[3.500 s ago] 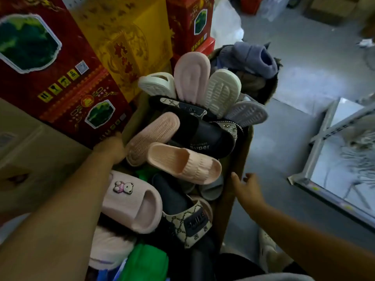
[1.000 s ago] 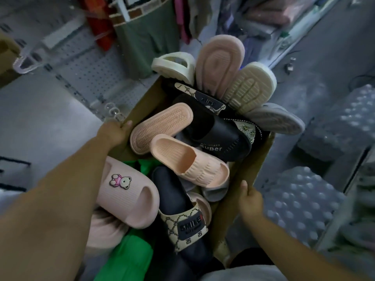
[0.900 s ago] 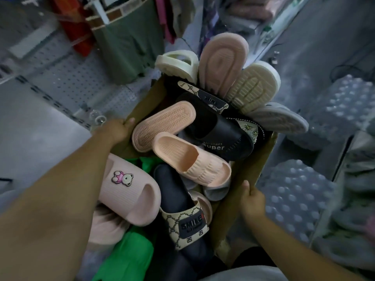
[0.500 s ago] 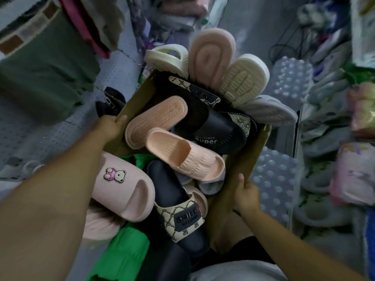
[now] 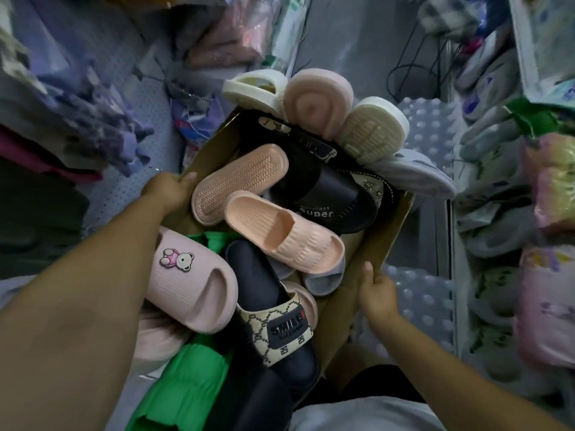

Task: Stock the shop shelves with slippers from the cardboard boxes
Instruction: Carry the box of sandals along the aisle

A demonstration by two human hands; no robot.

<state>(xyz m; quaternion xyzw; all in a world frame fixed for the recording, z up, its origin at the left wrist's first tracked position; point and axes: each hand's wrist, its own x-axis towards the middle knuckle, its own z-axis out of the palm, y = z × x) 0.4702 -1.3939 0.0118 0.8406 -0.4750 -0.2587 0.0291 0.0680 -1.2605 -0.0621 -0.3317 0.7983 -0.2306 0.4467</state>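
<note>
I carry a cardboard box (image 5: 385,234) piled with slippers in front of my body. My left hand (image 5: 166,189) grips its left rim, fingers curled over the edge. My right hand (image 5: 375,286) grips the right wall, thumb on the rim. On top lie a peach slipper (image 5: 286,233), a pink slipper with a bear badge (image 5: 189,281), a black "Super" slipper (image 5: 326,194), a black and beige "SMILE" slipper (image 5: 280,325) and a green slipper (image 5: 183,377). Pink and cream soles (image 5: 320,104) stick up at the far end.
Shop shelves with bagged slippers (image 5: 510,188) run along the right. Packs of shrink-wrapped bottles (image 5: 426,306) stand on the floor beside the box. At the left are a perforated shelf panel (image 5: 155,119) and hanging clothes (image 5: 71,98). A narrow grey aisle (image 5: 357,42) lies ahead.
The view has swung from the red cartons through the shop to the slipper aisle. Both hands keep the same grip on the box, and the slippers in it have not shifted.
</note>
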